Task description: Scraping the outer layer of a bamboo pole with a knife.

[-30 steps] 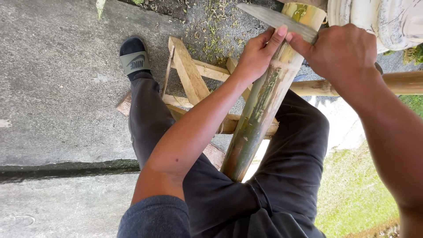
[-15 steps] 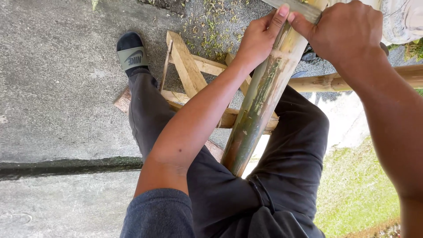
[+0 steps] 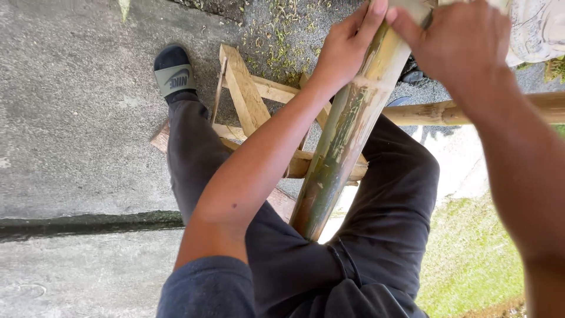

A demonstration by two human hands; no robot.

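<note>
Step in hand, by my read: working the top end of one bamboo pole (image 3: 344, 135) while it's braced between the knees. The pole runs from the lap at 6 o'clock up to the frame edge at 12–1 o'clock, leaning on a wooden trestle (image 3: 247, 100). Left hand (image 3: 347, 50) is wrapped on the pole near its top, fingers (image 3: 372, 13) curled closed against the bamboo. Right hand (image 3: 462, 44) sits at the pole's top end at 1 o'clock, fist closed; what it grips is cut off by the frame, can't tell. Next move likely calls for keeping the pole clamped steady with knees and left hand, and left fingers kept off the worked end. Count: two hands, one upright pole, a second pole (image 3: 471, 109) lying horizontal at 3 o'clock, one trestle, one sandal (image 3: 175, 73) at 10 o'clock on the concrete (image 3: 70, 118). Grass (image 3: 471, 259) at 4 o'clock.
</note>
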